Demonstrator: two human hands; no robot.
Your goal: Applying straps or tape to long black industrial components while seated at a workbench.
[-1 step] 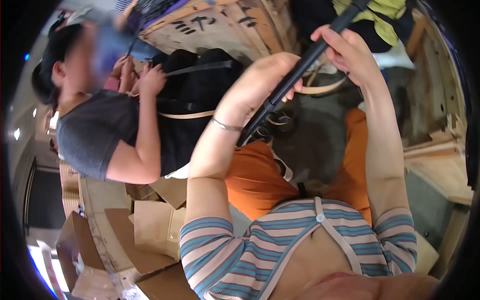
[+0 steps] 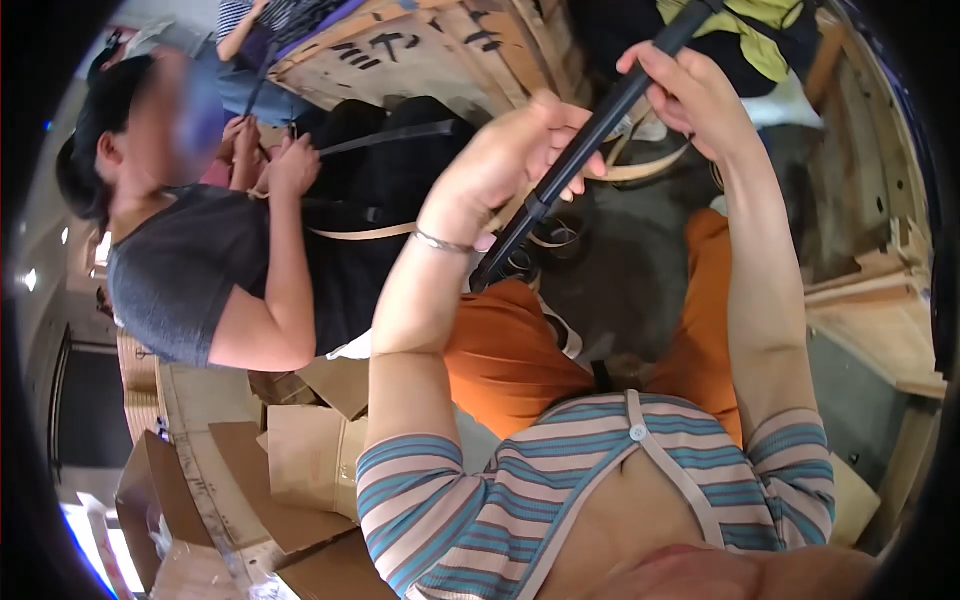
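Observation:
A long, straight black piece (image 2: 600, 125) with a raised collar partway along runs diagonally from the top of the view down to my lap. Whether it is a strap or a tube I cannot tell. My right hand (image 2: 690, 95) pinches it near the upper end between thumb and fingers. Lower down, my left hand (image 2: 550, 145) is loosely curled, its fingers passing beneath the piece and its thumb lifted away. Behind it a pale tan strip (image 2: 640, 172) curves below my hands. The lower end of the black piece is partly hidden by my left forearm.
At left a seated person (image 2: 200, 270) holds a thin dark strip (image 2: 390, 137). A wooden crate (image 2: 400, 70) stands at the far side, another wooden structure (image 2: 880, 330) at right. Open cardboard boxes (image 2: 310, 460) lie at lower left. Dark and yellow-green cloth (image 2: 765, 50) lies at top right.
My left hand has loosened slightly, its thumb side moving off the black piece. My right hand stays on the upper part.

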